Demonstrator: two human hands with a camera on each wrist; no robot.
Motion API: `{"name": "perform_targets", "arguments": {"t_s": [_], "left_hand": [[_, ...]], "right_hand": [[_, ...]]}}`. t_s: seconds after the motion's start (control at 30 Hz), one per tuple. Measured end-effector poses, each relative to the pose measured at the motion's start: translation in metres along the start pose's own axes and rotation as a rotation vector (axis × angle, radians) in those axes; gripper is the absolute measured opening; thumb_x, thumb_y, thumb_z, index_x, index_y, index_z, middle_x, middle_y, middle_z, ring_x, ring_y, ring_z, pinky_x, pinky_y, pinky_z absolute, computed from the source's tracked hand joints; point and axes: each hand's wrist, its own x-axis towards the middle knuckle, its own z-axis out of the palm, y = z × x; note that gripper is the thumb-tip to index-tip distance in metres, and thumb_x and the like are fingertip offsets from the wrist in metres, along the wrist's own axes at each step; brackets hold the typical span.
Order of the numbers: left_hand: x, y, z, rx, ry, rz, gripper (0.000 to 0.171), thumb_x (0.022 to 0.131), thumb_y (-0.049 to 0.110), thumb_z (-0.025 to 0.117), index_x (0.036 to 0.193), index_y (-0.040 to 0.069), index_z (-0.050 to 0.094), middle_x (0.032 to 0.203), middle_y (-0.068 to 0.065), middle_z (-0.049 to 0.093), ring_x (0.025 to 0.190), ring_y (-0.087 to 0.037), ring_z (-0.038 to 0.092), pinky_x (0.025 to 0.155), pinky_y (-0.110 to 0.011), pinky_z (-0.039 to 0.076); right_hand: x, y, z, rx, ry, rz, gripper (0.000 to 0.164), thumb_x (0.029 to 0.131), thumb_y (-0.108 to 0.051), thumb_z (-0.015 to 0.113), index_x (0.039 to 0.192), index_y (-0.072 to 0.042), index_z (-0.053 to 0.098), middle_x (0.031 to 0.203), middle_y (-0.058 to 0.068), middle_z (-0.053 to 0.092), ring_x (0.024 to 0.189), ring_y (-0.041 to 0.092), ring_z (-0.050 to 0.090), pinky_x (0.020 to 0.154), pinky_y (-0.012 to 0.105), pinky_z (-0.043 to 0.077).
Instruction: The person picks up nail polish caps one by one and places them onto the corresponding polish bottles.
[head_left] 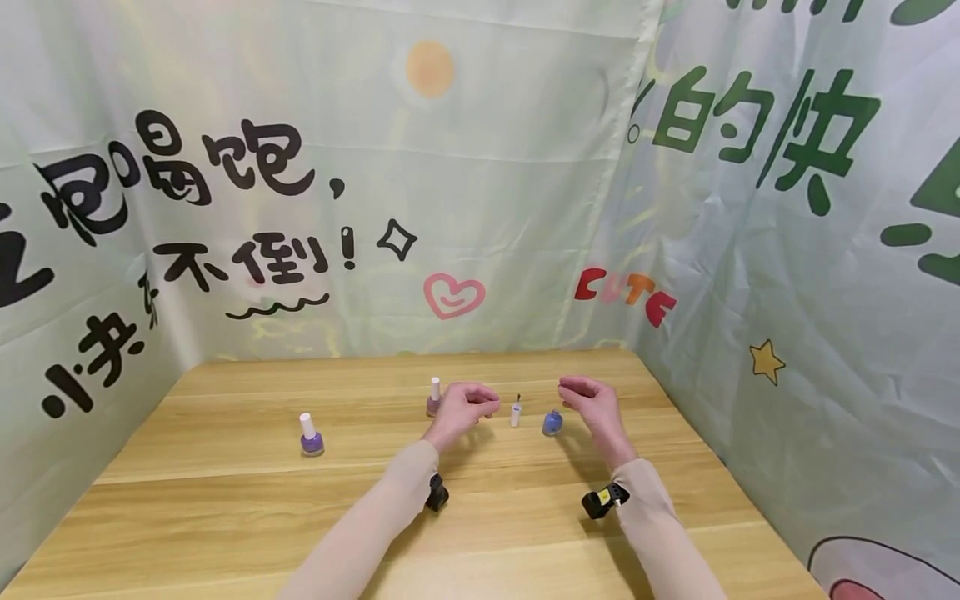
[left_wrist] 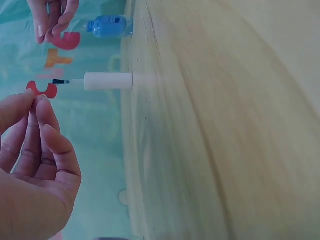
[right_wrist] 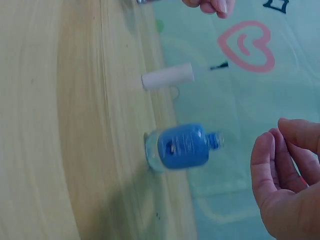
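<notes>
A bottle of blue nail polish (head_left: 552,423) stands uncapped on the table, its threaded neck bare in the right wrist view. Left of it the white nail polish cap (head_left: 515,415) stands on its closed end, brush (left_wrist: 61,81) pointing up. My left hand (head_left: 467,410) hovers left of the cap with its fingers loosely bent and nothing in them. On the other side, my right hand (head_left: 596,408) is held above and right of the blue bottle, fingers loosely curved, also holding nothing. Neither hand touches the cap or bottle.
Behind my left hand stands a mauve nail polish bottle (head_left: 432,406) with a white cap, partly hidden. A purple one (head_left: 312,442), also capped, stands farther left. Printed cloth (head_left: 525,208) hangs around the back and sides of the wooden table (head_left: 225,517).
</notes>
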Motion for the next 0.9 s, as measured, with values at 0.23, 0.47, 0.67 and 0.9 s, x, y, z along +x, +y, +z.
{"name": "perform_targets", "arguments": {"t_s": [0.23, 0.47, 0.67, 0.9], "left_hand": [[0.008, -0.003, 0.013, 0.009, 0.004, -0.053, 0.019, 0.086, 0.008, 0.074, 0.103, 0.001, 0.072, 0.095, -0.01, 0.074, 0.078, -0.011, 0.065, 0.077, -0.037, 0.056], [0.013, -0.004, 0.027, -0.002, -0.008, -0.181, 0.034, 0.083, 0.011, 0.078, 0.114, 0.0, 0.069, 0.106, -0.009, 0.071, 0.094, -0.019, 0.064, 0.081, -0.034, 0.055], [0.019, -0.006, 0.036, -0.007, 0.018, -0.23, 0.033, 0.081, 0.009, 0.079, 0.111, 0.001, 0.069, 0.105, -0.009, 0.069, 0.092, -0.02, 0.063, 0.077, -0.032, 0.054], [0.021, -0.006, 0.041, -0.024, 0.023, -0.25, 0.028, 0.08, 0.004, 0.078, 0.108, 0.004, 0.07, 0.102, -0.009, 0.07, 0.087, -0.018, 0.064, 0.074, -0.03, 0.052]], "right_hand": [[0.0, 0.01, -0.014, -0.093, -0.086, 0.038, 0.039, 0.091, -0.003, 0.067, 0.126, 0.012, 0.058, 0.116, 0.02, 0.069, 0.093, 0.007, 0.066, 0.082, 0.022, 0.054], [-0.001, 0.028, -0.02, -0.177, -0.175, 0.17, 0.049, 0.088, -0.008, 0.072, 0.132, 0.007, 0.055, 0.128, 0.024, 0.061, 0.104, 0.021, 0.065, 0.093, 0.035, 0.053], [0.001, 0.04, -0.017, -0.187, -0.219, 0.176, 0.05, 0.086, -0.006, 0.074, 0.13, 0.008, 0.056, 0.129, 0.024, 0.061, 0.103, 0.02, 0.064, 0.087, 0.03, 0.055], [0.003, 0.042, -0.011, -0.212, -0.243, 0.165, 0.052, 0.084, -0.008, 0.076, 0.13, 0.009, 0.056, 0.128, 0.025, 0.061, 0.106, 0.023, 0.062, 0.088, 0.032, 0.054]]}}
